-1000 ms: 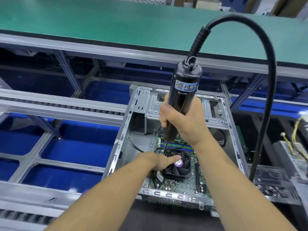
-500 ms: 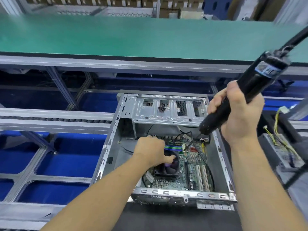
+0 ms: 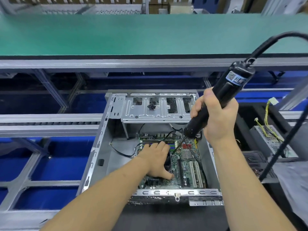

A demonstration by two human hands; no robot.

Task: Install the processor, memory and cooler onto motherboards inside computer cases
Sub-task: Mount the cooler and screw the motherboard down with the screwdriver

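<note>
Inside case [image 3: 100, 148] | left hand [image 3: 155, 160] flat on cooler [image 3: 168, 161] | right hand [image 3: 216, 117] fisted round screwdriver [image 3: 221, 99], tip slanted down-left beside cooler's far-right corner

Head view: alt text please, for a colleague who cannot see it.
A right hand angles a corded electric screwdriver toward the motherboard inside an open computer case, while the left hand presses flat on the cooler.

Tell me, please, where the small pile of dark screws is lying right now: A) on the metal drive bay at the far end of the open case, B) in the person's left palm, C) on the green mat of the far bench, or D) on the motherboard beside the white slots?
A: the pile of screws sits on the silver drive bay at the far end of the case, apart from both hands.
</note>
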